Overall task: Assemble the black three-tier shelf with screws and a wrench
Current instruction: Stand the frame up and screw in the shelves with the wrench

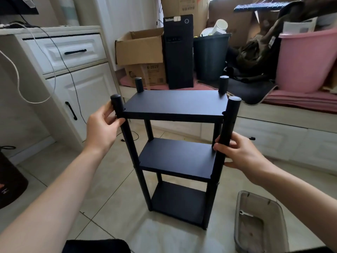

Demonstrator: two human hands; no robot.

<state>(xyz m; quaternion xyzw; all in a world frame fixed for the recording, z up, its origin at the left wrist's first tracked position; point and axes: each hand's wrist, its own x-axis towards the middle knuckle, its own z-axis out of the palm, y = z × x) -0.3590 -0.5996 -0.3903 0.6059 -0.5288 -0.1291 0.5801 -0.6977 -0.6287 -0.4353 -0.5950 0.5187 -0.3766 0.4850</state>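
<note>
The black three-tier shelf (175,105) stands upright on the tiled floor, its three boards set between four round posts. My left hand (102,125) grips the near left post just below the top board. Around the near right post (227,128), between the top and middle boards, my right hand (238,152) curls its fingers and thumb. A small silver wrench (245,213) lies inside the clear plastic tray (279,216) on the floor at the lower right. No loose screws can be made out.
White cabinets with a drawer (67,52) and hanging cables stand on the left. Behind the shelf are cardboard boxes (140,50), a black computer tower (178,52), a dark bin (211,55) and a pink tub (306,59) on a low platform. A dark object (11,179) sits at far left.
</note>
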